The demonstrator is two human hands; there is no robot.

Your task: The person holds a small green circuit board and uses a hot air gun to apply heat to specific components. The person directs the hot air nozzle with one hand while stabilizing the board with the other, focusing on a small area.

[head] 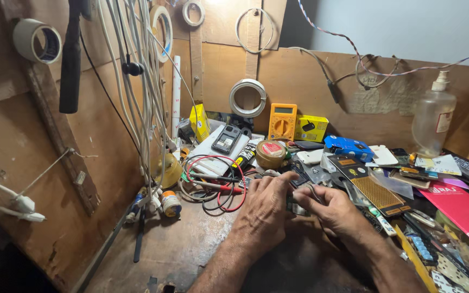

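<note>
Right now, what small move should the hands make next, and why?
Probably steady the small green board with the left hand while the right hand brings its thin metal tool down: both hands already meet over the board.

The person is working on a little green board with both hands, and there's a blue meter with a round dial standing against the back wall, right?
Not quite: the meter with the round dial is orange-yellow, not blue, as the head view shows. It does stand against the back wall. The left hand and right hand do meet around a little green board.
</note>
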